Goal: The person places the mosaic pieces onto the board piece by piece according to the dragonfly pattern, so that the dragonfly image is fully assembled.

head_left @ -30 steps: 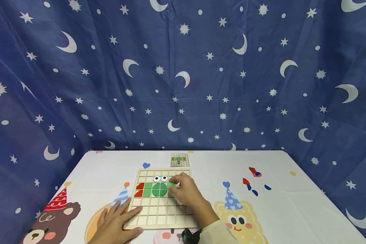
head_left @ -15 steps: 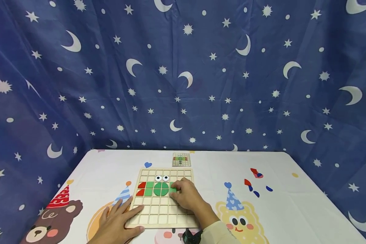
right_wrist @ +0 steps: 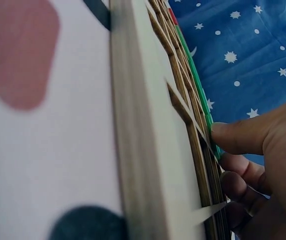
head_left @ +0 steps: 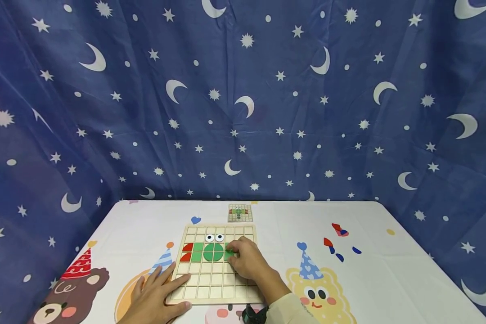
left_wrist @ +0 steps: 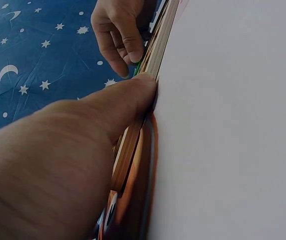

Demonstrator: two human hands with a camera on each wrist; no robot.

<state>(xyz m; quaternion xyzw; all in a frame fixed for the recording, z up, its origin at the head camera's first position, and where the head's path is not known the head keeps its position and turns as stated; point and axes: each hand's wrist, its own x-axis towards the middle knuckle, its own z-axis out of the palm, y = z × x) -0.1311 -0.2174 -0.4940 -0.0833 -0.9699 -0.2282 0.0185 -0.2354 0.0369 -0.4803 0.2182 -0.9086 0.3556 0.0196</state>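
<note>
A wooden grid board [head_left: 210,293] lies on the table. Set in its cells are red quarter-circle tiles [head_left: 186,257], green square tiles [head_left: 196,256], a round green shape [head_left: 213,252] made of quarter pieces, and two eye tiles [head_left: 214,237]. My right hand [head_left: 248,261] pinches a green square tile [head_left: 228,255] just right of the round shape, its fingertips down at the grid and partly covering it. My left hand [head_left: 155,292] rests with spread fingers on the board's lower left corner; in the left wrist view its thumb [left_wrist: 132,95] touches the board's side edge.
A small pattern card [head_left: 240,213] with a similar figure lies behind the board. Off to the right are loose red tiles [head_left: 327,242] and blue tiles [head_left: 356,250]. The tablecloth [head_left: 389,288] has printed cartoon animals. A starry blue curtain [head_left: 243,112] hangs behind.
My right hand has moved slightly down toward the near side, with its fingertips lower on the grid at the green square tile. The left hand stays on the board's corner.
</note>
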